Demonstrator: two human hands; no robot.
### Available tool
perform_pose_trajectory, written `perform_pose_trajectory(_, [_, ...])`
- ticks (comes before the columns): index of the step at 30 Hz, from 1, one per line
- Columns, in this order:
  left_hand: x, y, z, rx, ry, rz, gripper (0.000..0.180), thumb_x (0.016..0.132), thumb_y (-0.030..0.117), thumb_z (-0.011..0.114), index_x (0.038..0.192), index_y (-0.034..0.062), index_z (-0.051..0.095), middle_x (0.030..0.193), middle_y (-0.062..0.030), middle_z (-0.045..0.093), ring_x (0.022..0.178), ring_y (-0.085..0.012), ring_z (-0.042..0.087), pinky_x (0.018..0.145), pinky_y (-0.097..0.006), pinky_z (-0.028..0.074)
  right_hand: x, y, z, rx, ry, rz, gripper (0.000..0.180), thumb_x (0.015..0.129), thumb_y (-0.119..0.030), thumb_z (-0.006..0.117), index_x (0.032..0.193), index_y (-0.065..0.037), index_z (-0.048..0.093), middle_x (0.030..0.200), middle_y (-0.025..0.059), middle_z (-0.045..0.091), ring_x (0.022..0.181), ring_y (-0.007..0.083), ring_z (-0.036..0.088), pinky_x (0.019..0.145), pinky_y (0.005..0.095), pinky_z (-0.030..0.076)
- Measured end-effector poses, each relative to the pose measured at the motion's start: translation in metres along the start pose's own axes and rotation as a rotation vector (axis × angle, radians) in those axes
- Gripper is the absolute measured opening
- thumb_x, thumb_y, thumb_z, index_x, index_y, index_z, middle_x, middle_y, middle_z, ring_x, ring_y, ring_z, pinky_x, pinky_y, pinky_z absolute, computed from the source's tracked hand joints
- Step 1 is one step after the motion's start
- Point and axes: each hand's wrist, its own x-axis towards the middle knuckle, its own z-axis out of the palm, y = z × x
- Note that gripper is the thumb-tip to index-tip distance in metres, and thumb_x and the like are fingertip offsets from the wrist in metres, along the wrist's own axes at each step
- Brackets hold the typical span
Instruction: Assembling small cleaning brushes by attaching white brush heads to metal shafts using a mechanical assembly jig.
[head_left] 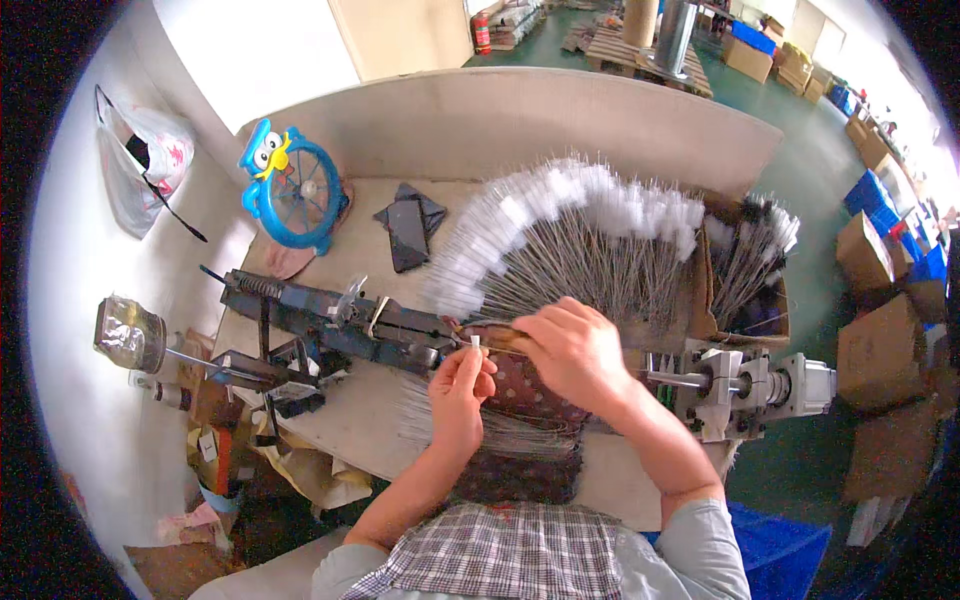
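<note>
My left hand (460, 400) has its thumb and fingers pinched on a small white piece (475, 341), held upright at the end of the dark metal machine (390, 335). Just to the right, my right hand (575, 350) is closed, its fingertips pointing left; what they grip is hidden. A brownish strip (495, 335) shows between the two hands. Below them, thin metal wires (515, 436) lie in a bundle on a dark red-brown spotted cloth (530, 392). Beyond my hands, many wire-stemmed brushes with white bristles (560, 195) are fanned out in a heap.
A cardboard box (740, 325) holds dark-bristled brushes at right. Metal shaft machinery (755, 385) stands at the table's right edge. A blue toy-shaped fan (300, 195) and a dark phone (407, 236) are at the back left. A low panel (520, 120) borders the far side.
</note>
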Motion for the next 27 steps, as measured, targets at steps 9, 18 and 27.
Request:
perform_pose_trajectory(9, [0.003,0.008,-0.008,-0.075,-0.089,-0.117,0.019,0.09,0.022,0.057,0.086,0.0033,0.058,0.067,-0.0033,0.058,0.056,-0.0091,0.051,0.052,-0.021,0.04,0.012,-0.007,0.027,0.094,-0.173,0.138,0.02,0.079,-0.026,0.057,0.081,-0.008,0.065,0.08,0.0086,0.063,0.081,0.0277,0.059,0.069,0.0393,0.049])
perform_pose_trajectory(18, [0.004,0.016,-0.001,-0.196,-0.062,-0.238,0.037,0.096,0.038,0.039,0.097,0.0042,0.054,0.09,-0.0088,0.06,0.079,-0.0158,0.058,0.072,-0.029,0.045,0.005,-0.017,0.029,-0.006,-0.124,0.122,0.022,0.074,-0.022,0.066,0.09,-0.006,0.066,0.082,0.0067,0.064,0.082,0.0257,0.058,0.073,0.0363,0.048])
perform_pose_trajectory(27, [0.004,0.004,0.0,-0.401,0.046,-0.187,0.026,0.093,0.03,0.046,0.099,0.0054,0.053,0.093,-0.0043,0.058,0.087,-0.0143,0.056,0.078,-0.03,0.044,0.0,-0.025,0.045,-0.148,0.064,0.045,0.033,0.065,-0.021,0.071,0.094,-0.009,0.064,0.088,0.0033,0.063,0.089,0.0222,0.056,0.074,0.0348,0.044])
